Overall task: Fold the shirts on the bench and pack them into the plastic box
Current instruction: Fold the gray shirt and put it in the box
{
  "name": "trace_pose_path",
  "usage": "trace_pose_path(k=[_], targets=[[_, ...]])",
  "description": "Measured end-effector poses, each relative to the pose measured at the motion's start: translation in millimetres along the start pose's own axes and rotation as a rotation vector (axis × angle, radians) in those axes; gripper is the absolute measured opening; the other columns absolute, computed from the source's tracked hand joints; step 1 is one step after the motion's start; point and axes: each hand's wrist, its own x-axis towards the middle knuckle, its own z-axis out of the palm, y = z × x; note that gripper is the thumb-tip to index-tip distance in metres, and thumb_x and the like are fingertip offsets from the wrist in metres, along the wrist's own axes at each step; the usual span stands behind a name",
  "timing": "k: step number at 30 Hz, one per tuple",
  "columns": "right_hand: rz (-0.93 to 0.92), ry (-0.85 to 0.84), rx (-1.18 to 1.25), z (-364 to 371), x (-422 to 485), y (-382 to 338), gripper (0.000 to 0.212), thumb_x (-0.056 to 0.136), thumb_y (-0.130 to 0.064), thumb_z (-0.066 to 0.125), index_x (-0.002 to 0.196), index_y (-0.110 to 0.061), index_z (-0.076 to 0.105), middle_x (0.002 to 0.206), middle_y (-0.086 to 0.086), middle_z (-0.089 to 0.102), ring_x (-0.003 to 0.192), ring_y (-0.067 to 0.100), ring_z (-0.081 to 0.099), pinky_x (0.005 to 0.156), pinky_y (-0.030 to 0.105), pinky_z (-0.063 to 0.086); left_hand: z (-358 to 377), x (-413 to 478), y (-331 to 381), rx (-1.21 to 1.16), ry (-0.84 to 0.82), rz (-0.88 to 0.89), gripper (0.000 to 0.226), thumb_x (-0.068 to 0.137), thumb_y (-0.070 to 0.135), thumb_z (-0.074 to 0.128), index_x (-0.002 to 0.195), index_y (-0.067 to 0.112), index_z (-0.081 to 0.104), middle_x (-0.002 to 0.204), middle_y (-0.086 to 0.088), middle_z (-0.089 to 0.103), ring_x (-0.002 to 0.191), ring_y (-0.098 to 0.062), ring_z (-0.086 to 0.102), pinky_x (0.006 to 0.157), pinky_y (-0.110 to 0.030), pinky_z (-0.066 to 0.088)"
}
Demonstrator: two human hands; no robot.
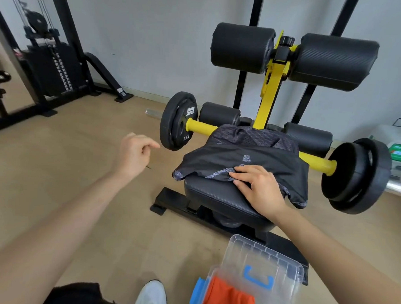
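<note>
A black mesh shirt [239, 151] with grey trim lies partly folded on the padded bench seat [216, 194]. My right hand [258, 189] rests on the shirt's near edge, fingers curled into the fabric. My left hand [134, 153] hovers in the air to the left of the bench, fingers loosely curled, holding nothing. At the bottom right stands the clear plastic box [270, 260] with blue latches, its lid raised. An orange shirt [229, 299] lies folded inside it.
The bench carries a yellow bar [315, 160] with black weight plates [179, 120] on both sides and foam rollers [242, 47] above. A cable machine [48, 69] stands at the far left. My white shoe [151, 295] is on the wooden floor.
</note>
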Motion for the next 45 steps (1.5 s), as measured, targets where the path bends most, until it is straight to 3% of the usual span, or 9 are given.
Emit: trace_pose_path(k=[6,12,15,20,27,32,36,40,45], targets=[[0.024,-0.045,0.067,-6.6,-1.7,-3.8,0.029,0.089,-0.027,0.072,0.118,-0.027,0.073,0.127,-0.007,0.068,0.121,0.017,0.058,0.101,0.044,0.047,24.7,-6.2,46.0,-0.097,-0.217,0.194,0.025,0.087,0.01,0.068,0.108,0.021,0.076,0.102,0.009,0.072,0.095,-0.017,0.055,0.084,-0.027,0.046],[0.12,0.081,0.179,-40.3,-16.1,11.7,0.021,0.084,-0.024,0.077,0.105,-0.021,0.075,0.111,-0.011,0.071,0.107,0.009,0.057,0.096,0.006,0.033,57.9,-17.4,71.6,-0.098,-0.397,0.308,0.035,0.089,0.039,0.058,0.121,0.031,0.071,0.121,0.016,0.068,0.113,-0.012,0.057,0.094,-0.042,0.05],[0.248,0.135,0.147,-60.8,-29.7,40.5,0.016,0.084,-0.025,0.077,0.1,-0.023,0.074,0.105,-0.01,0.071,0.103,0.015,0.059,0.095,0.022,0.042,72.8,-24.5,95.5,-0.078,-0.476,0.389,0.041,0.092,0.042,0.054,0.131,0.035,0.065,0.135,0.015,0.061,0.124,-0.012,0.05,0.102,-0.04,0.043],[0.273,-0.015,0.108,-77.5,-58.0,73.3,0.05,0.072,-0.035,0.087,0.116,-0.02,0.07,0.117,-0.007,0.063,0.109,0.009,0.053,0.099,0.026,0.038,97.6,-29.3,132.7,-0.002,-0.388,0.47,0.04,0.095,0.043,0.06,0.134,0.033,0.061,0.133,0.014,0.062,0.121,-0.015,0.053,0.094,-0.036,0.041],[0.288,0.023,0.011,-72.5,-71.2,101.3,0.066,0.066,-0.032,0.09,0.124,-0.019,0.062,0.116,-0.001,0.058,0.107,0.023,0.056,0.097,0.042,0.047,111.7,-15.3,148.8,-0.026,-0.253,0.257,0.013,0.096,0.037,0.063,0.099,0.028,0.07,0.09,0.009,0.071,0.089,-0.022,0.061,0.069,-0.035,0.042],[0.301,0.061,-0.094,-66.0,-77.2,111.2,0.058,0.069,-0.034,0.088,0.119,-0.017,0.063,0.11,-0.001,0.057,0.1,0.022,0.056,0.087,0.037,0.05,114.1,-3.9,155.5,-0.196,-0.279,-0.001,0.016,0.096,0.038,0.062,0.104,0.029,0.071,0.1,0.005,0.074,0.099,-0.024,0.065,0.081,-0.04,0.05],[0.379,0.085,0.009,-73.7,-76.4,114.8,0.021,0.083,-0.021,0.077,0.103,-0.018,0.073,0.088,-0.006,0.061,0.076,0.013,0.057,0.076,0.039,0.053,115.6,-4.2,150.2,-0.167,-0.307,0.022,0.013,0.093,0.041,0.063,0.101,0.034,0.071,0.096,0.007,0.072,0.097,-0.021,0.064,0.081,-0.041,0.051],[0.584,0.116,0.171,-91.6,-73.7,119.5,0.02,0.095,-0.026,0.064,0.112,-0.029,0.073,0.06,-0.003,0.063,0.051,0.015,0.056,0.052,0.033,0.053,116.3,-9.3,152.0,-0.096,-0.311,0.207,0.007,0.092,0.038,0.065,0.091,0.032,0.07,0.087,0.014,0.068,0.09,-0.014,0.058,0.071,-0.034,0.045],[0.739,0.166,0.818,-106.8,-62.2,107.5,0.025,0.104,-0.019,0.05,0.124,-0.016,0.064,0.079,0.02,0.073,0.05,0.026,0.065,0.04,0.027,0.047,116.7,-10.7,151.6,-0.043,-0.278,0.321,0.007,0.092,0.033,0.068,0.089,0.027,0.07,0.089,0.012,0.068,0.085,-0.017,0.059,0.07,-0.033,0.041]])
